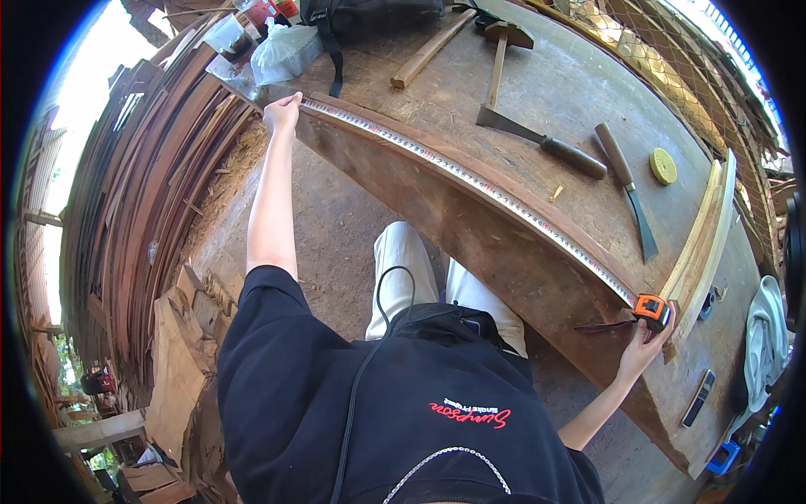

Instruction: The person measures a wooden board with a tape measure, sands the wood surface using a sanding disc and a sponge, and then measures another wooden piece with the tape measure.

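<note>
A white tape blade [470,178] is stretched in a long diagonal along a narrow wooden strip [529,200] at the near edge of the workbench [403,189]. At the far left end, my left hand [284,112] pinches the blade's tip with closed fingers. My right hand [643,346], at the near right, grips the orange and black case of the tape measure [651,311]. A dark strap hangs beside the case. Both arms are spread wide, and the blade looks taut between them.
On the bench lie a mallet [509,35], a wooden bar [432,49], two wooden-handled blades [579,158] [630,181], a yellow roll [663,166], long wooden strips [709,244] and a utility knife [698,398]. A plastic bag [285,52] stands far left. Stacked planks [138,193] rise leftward.
</note>
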Tool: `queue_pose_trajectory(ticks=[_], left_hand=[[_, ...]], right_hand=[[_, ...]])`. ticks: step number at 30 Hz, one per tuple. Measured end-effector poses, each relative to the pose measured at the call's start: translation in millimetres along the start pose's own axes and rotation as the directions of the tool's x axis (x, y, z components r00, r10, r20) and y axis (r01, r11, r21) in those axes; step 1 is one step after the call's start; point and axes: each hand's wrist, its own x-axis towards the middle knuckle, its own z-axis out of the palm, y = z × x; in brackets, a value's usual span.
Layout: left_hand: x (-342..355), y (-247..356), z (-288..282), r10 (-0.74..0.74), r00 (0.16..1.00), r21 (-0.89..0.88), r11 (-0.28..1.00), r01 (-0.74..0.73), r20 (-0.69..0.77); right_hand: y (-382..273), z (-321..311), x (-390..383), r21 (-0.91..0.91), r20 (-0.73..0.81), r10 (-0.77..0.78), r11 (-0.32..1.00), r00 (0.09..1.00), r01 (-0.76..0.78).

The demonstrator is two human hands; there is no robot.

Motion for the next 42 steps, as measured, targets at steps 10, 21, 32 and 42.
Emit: queue_pose_trajectory(ticks=[10,21,32,42], left_hand=[[-10.2,22.5,-10.2,0.058,0.997,-0.153,0.987,-0.050,0.045],[-71.2,97.4,-6.4,0.352,0.864,-0.380,0.901,-0.208,0.361],[-219.0,183.9,43.6,0.421,0.514,-0.264,0.898,-0.352,0.747],[-389.6,177.2,79.3,0.772,-0.020,-0.688,0.554,-0.469,0.635]], right_hand=[[-5.0,2.9,-1.8,-0.086,-0.074,-0.053,0.995,0.996,0.046],[-16.6,4.9,-11.2,-0.126,-0.135,-0.213,0.972,0.968,0.196],[-68.4,33.2,-60.0,0.037,-0.142,-0.257,0.964,0.956,0.264],[-83.8,56.6,-98.7,0.016,-0.138,-0.059,0.998,0.989,0.062]])
